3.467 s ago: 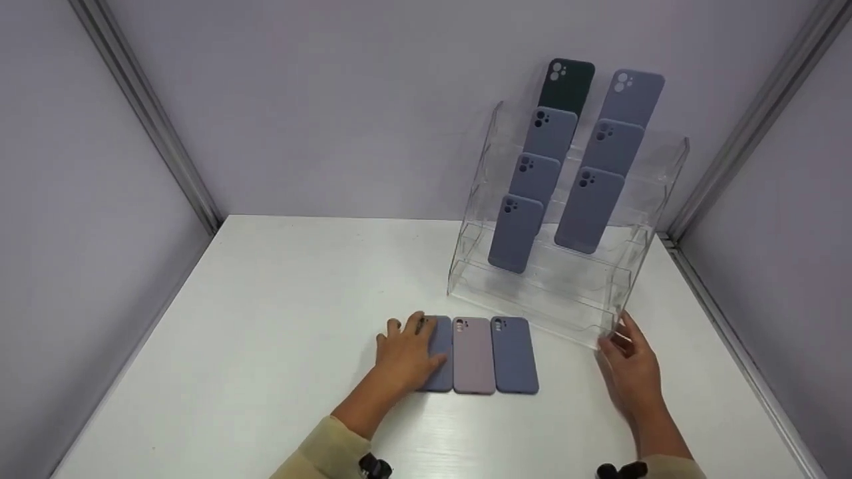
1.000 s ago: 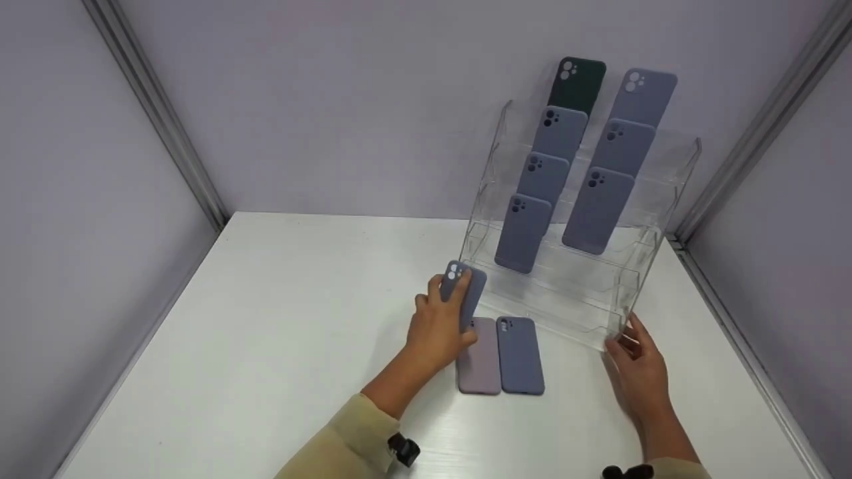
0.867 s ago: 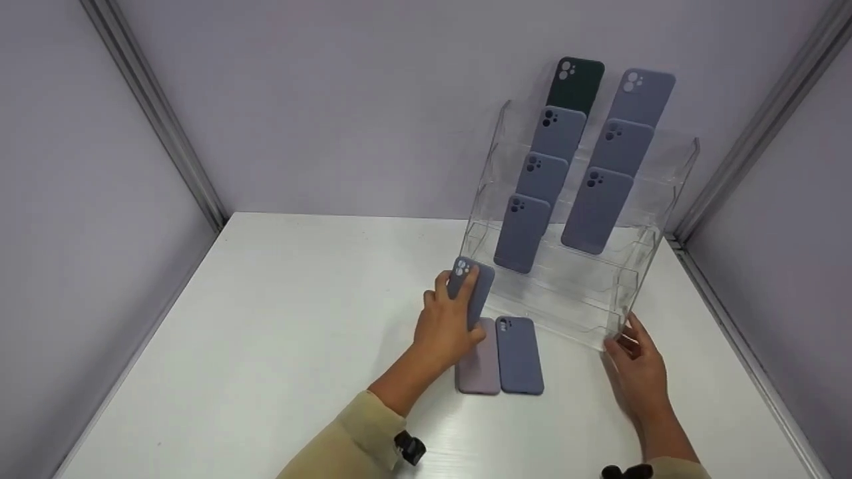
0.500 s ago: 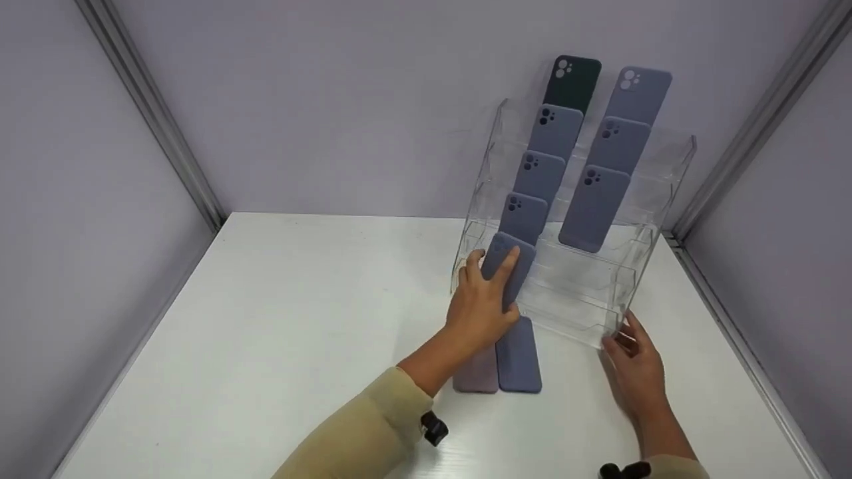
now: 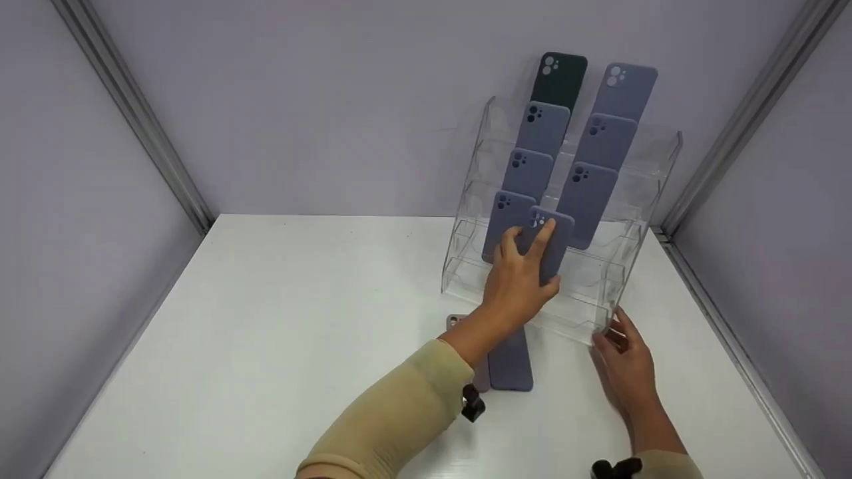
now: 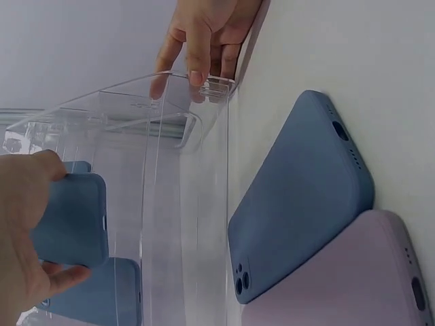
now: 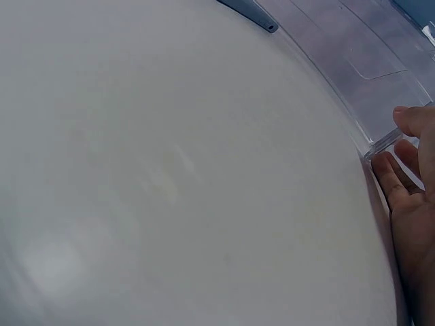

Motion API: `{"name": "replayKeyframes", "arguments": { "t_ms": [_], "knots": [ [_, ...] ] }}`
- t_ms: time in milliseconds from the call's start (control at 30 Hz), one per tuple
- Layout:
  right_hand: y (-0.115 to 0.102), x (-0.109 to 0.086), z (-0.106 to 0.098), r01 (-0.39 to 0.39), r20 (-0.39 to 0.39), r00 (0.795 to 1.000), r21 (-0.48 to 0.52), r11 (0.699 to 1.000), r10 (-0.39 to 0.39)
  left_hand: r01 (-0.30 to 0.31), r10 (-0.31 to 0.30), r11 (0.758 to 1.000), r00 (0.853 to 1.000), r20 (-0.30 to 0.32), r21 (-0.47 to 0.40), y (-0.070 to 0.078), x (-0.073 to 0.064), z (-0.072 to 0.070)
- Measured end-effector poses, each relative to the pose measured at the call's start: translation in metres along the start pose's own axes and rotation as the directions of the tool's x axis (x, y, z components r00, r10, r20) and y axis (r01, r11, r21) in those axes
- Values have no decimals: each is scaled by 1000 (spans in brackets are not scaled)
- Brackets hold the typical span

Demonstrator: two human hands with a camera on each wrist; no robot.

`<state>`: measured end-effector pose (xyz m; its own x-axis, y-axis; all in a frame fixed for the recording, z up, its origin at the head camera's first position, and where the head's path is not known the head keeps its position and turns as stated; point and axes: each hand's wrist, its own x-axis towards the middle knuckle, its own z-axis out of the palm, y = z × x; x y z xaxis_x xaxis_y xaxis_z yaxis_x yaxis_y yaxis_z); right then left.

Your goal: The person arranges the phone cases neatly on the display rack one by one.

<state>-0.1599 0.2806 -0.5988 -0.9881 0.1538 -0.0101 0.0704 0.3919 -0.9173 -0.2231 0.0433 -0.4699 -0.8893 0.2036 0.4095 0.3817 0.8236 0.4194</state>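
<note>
My left hand (image 5: 516, 283) grips a blue-grey phone case (image 5: 559, 243) by its edges, index finger along its back near the camera holes. It holds the case tilted in front of the lower tiers of a clear acrylic display stand (image 5: 589, 283); whether case and stand touch I cannot tell. At the stand's front right corner, my right hand (image 5: 629, 366) pinches the side panel between thumb and fingers, also seen in the right wrist view. On the table below lie a blue phone case (image 6: 299, 197) and a pinkish one (image 6: 346, 272), partly hidden by my left forearm in the head view.
Two columns of cases lean on the stand's tiers. A dark green case (image 5: 560, 80) tops the left column, a pale blue-grey case (image 5: 626, 90) the right. The white table (image 5: 299, 319) meets walls at the back and both sides.
From the left of the row on the table, my left hand has picked up the blue-grey case and carried it up and right to the stand. My right hand keeps its hold on the corner.
</note>
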Motion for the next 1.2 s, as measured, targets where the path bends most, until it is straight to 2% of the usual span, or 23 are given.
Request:
{"name": "replayKeyframes", "arguments": {
  "t_ms": [100,267,433,567,767,967,1100,1200],
  "knots": [
    [-2,-3,2,12,-8,1000,0,1000,-12,10,-11,1000,998,-54,-4,6,8,7],
    [-2,-4,5,-14,-1,1000,22,1000,14,37,-41,999,992,-118,-35,13,16,22],
    [-2,-5,5,-20,0,1000,48,999,20,2,-21,995,980,-196,-96,16,20,39],
    [-2,-4,5,-16,-3,1000,54,998,16,-7,-19,995,970,-241,-103,15,22,52],
    [-3,-5,3,-17,3,1000,78,997,17,29,-39,998,981,-191,-54,15,21,66],
    [-5,-5,4,-14,1,1000,83,996,14,56,-51,998,988,-144,34,21,23,67],
    [-6,-6,3,-24,-2,1000,82,996,24,89,-79,991,992,-101,97,24,24,68],
    [-6,-6,3,-27,-2,1000,85,996,27,108,-100,988,992,-78,114,26,25,69]
  ]
}}
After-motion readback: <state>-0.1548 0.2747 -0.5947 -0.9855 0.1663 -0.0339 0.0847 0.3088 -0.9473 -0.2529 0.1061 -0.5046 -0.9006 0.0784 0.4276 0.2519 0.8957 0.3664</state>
